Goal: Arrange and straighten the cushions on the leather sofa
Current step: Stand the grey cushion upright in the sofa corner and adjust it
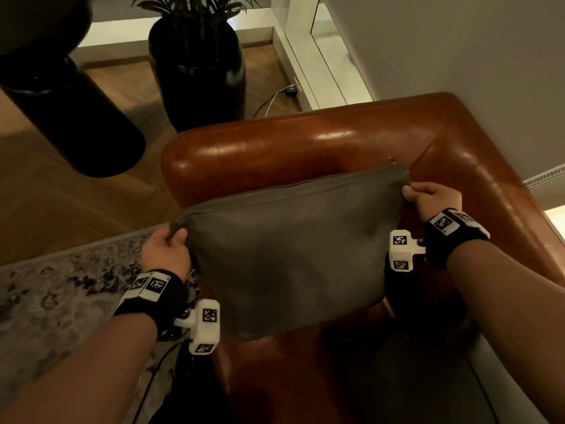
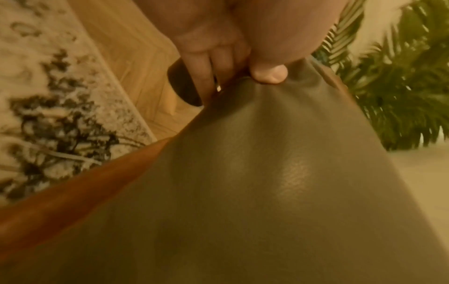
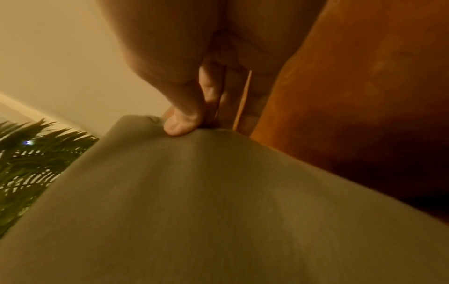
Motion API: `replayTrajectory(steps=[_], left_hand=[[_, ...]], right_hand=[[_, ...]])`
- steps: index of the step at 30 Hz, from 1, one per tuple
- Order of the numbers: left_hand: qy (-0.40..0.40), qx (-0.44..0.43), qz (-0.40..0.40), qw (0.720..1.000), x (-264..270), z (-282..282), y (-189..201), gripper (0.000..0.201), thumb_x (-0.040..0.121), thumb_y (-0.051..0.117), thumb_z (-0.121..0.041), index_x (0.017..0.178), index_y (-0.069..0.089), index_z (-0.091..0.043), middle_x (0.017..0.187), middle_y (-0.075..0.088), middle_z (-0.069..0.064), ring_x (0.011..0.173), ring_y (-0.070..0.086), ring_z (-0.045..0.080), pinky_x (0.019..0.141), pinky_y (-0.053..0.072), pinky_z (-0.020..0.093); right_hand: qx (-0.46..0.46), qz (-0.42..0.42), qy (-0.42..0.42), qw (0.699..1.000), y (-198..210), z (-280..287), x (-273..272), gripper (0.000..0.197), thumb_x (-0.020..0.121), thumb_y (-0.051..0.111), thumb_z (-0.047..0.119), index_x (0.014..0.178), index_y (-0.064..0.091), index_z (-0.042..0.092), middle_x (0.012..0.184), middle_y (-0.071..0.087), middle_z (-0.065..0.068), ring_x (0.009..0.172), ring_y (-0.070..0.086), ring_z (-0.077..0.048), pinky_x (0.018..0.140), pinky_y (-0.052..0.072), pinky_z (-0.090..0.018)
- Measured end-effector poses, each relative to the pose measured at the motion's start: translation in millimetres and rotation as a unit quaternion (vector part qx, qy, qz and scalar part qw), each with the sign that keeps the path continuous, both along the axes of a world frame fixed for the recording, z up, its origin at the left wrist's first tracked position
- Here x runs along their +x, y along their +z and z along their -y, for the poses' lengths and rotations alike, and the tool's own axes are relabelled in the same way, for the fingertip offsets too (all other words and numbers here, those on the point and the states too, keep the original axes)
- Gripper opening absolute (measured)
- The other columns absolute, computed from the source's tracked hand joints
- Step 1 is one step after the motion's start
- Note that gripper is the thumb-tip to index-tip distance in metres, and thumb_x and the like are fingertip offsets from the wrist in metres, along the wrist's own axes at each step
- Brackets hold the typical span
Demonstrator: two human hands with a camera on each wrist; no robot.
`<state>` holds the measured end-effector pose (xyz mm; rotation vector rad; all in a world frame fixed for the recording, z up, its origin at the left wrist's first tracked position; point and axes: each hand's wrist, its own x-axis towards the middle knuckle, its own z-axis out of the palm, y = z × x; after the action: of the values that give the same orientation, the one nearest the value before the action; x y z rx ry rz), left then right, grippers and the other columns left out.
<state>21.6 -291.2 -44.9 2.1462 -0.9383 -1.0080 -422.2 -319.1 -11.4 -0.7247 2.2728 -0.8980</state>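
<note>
1. a grey cushion (image 1: 290,249) sits in the corner of a brown leather sofa (image 1: 305,142), its far edge toward the armrest and backrest, its near part over the seat.
2. the left hand (image 1: 165,249) pinches the cushion's near-left corner; in the left wrist view the thumb (image 2: 268,74) presses down on the bunched fabric with the fingers (image 2: 199,76) curled beneath.
3. the right hand (image 1: 428,198) grips the far-right corner, close to the backrest; the right wrist view shows its thumb (image 3: 181,124) clamped on the cushion edge, fingers tucked behind.
4. the fabric is pulled taut between the two hands, with creases fanning from each pinched corner.
5. whether the cushion's lower edge rests on the seat cannot be told for certain.
6. both wrists wear black bands (image 1: 452,237) carrying white blocks with printed markers.
7. beyond the armrest stands a tall black planter (image 1: 198,71) holding a palm-like plant (image 2: 401,86) on a wood floor.
8. a pale rug (image 1: 61,280) with dark mottling lies to the left of the sofa.
9. a white cable (image 1: 272,101) runs along the floor to a plug near the wall.
</note>
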Motion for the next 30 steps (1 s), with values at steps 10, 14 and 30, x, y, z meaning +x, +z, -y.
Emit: replayTrajectory(steps=[10, 14, 30], left_hand=[[-0.046, 0.044, -0.125, 0.990, -22, -45, -35, 0.049, 0.101, 0.037, -0.037, 0.147, 0.036, -0.019, 0.145, 0.045, 0.006, 0.134, 0.041, 0.031, 0.111, 0.032, 0.042], [0.029, 0.041, -0.071, 0.996, -23, -32, -43, 0.026, 0.092, 0.060, -0.027, 0.106, 0.056, -0.006, 0.104, 0.064, 0.014, 0.102, 0.060, 0.033, 0.090, 0.044, 0.042], [0.036, 0.096, -0.084, 0.991, -35, -65, -88, 0.015, 0.094, 0.056, -0.015, 0.081, 0.048, -0.014, 0.083, 0.055, 0.010, 0.085, 0.054, 0.025, 0.082, 0.039, 0.033]], right_hand=[[0.000, 0.099, 0.051, 0.994, -19, -28, 27, 0.032, 0.097, 0.053, 0.020, 0.128, 0.061, 0.024, 0.119, 0.066, 0.000, 0.105, 0.062, -0.016, 0.100, 0.047, -0.037], [-0.007, 0.056, -0.030, 0.998, -23, -21, 20, 0.023, 0.083, 0.073, 0.009, 0.101, 0.071, 0.025, 0.091, 0.071, 0.010, 0.084, 0.066, -0.005, 0.083, 0.055, -0.026], [0.082, 0.078, -0.051, 0.992, -56, -54, 25, 0.020, 0.087, 0.064, 0.002, 0.099, 0.069, 0.018, 0.099, 0.071, 0.001, 0.090, 0.066, -0.014, 0.082, 0.052, -0.027]])
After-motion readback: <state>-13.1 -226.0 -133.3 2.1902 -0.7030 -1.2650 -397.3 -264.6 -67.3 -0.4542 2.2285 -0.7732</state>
